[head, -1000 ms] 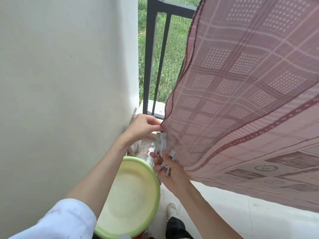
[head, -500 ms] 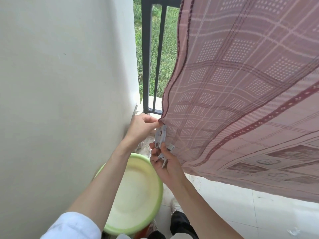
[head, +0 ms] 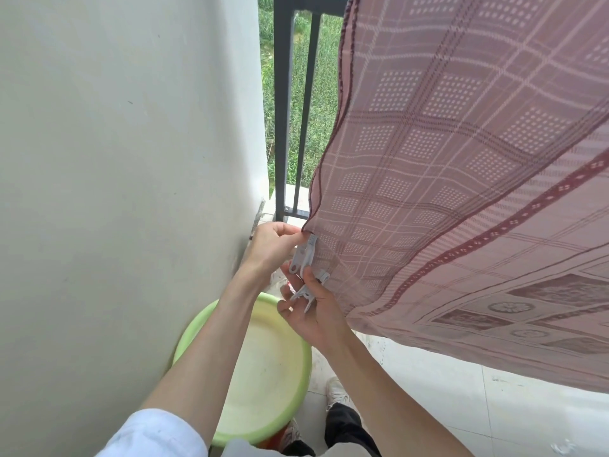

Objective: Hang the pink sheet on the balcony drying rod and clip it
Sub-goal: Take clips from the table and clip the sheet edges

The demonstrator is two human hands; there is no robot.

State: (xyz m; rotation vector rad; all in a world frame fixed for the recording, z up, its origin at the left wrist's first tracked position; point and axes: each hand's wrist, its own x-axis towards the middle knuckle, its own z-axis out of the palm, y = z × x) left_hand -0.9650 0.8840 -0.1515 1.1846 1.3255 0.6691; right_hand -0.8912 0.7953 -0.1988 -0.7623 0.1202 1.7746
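The pink checked sheet (head: 461, 179) hangs across the right of the view, its left edge running down to a lower corner. My left hand (head: 273, 245) pinches that corner between thumb and fingers. A white clothes peg (head: 304, 255) sits on the sheet's edge just below the corner, touched by both hands. My right hand (head: 309, 311) is right under it, thumb on the peg, with further white pegs (head: 304, 296) held in its palm. The drying rod is out of view.
A light green basin (head: 263, 374) stands on the floor below my arms, against the white wall (head: 115, 192) on the left. A black balcony railing (head: 283, 110) stands behind the sheet's edge, grass beyond it. My shoe (head: 336, 390) is on the pale tiled floor (head: 445, 407).
Both hands and the sheet corner have stayed together while the view shifted a little. The peg now sits up on the sheet's edge, right at my left fingers.
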